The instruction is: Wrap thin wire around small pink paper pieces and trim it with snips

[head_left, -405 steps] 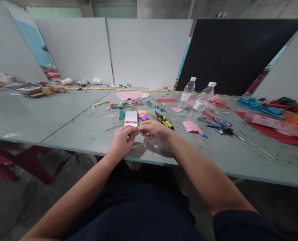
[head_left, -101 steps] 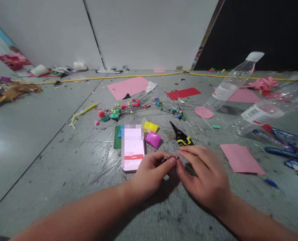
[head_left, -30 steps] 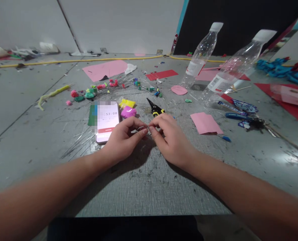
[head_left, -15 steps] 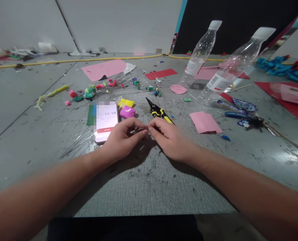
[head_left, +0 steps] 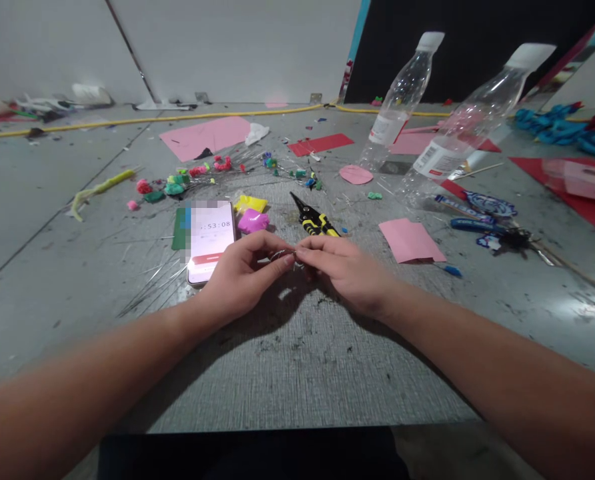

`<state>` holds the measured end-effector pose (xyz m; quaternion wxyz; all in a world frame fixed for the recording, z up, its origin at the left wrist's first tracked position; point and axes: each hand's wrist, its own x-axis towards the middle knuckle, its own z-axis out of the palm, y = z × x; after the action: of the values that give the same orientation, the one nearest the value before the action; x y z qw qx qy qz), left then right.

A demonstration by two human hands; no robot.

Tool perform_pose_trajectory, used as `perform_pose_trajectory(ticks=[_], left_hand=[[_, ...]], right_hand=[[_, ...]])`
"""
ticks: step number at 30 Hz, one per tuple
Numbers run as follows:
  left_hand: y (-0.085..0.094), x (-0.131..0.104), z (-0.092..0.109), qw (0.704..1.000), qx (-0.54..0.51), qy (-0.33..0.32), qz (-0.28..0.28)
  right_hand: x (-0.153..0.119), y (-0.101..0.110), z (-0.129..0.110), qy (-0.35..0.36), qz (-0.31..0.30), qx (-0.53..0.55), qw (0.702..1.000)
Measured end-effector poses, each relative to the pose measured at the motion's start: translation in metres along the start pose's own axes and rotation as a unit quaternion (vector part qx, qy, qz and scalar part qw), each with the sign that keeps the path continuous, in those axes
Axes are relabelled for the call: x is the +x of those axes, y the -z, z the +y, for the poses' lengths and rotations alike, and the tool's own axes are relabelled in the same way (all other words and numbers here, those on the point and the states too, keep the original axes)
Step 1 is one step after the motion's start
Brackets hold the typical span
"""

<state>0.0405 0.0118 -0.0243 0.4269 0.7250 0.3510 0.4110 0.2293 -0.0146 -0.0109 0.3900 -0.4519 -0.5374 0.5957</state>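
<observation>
A thin, dark, shiny wire (head_left: 280, 254) bends between my two hands over the grey table. My left hand (head_left: 250, 270) pinches it between thumb and fingers. From the other side my right hand (head_left: 345, 270) pinches the same wire, fingertips nearly touching the left ones; its curled fingers hide part of it. Just beyond the hands lie pliers (head_left: 313, 217) with black jaws and yellow-black handles, partly covered by my right hand. A phone (head_left: 212, 233) showing a timer lies beside my left hand. Purple (head_left: 253, 221) and yellow (head_left: 251, 204) packets rest behind the fingers.
Two clear plastic bottles (head_left: 390, 127) stand at the back right. Loose wires (head_left: 152, 283) lie left of the phone. Small coloured clay pieces (head_left: 175, 185) on wires spread across the middle. Pink paper (head_left: 410, 241) and blue-handled tools (head_left: 472, 225) lie on the right.
My right hand's fingers have shifted and flattened slightly around the wire, and more of its curve shows. My left hand keeps its pinch.
</observation>
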Motion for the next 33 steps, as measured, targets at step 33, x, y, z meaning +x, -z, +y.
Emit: perform_pose_trajectory(ticks=[33], left_hand=[[0.0, 0.001, 0.004, 0.998, -0.03, 0.052, -0.004]], right_hand=[[-0.001, 0.007, 0.011, 0.341, 0.132, -0.349, 0.863]])
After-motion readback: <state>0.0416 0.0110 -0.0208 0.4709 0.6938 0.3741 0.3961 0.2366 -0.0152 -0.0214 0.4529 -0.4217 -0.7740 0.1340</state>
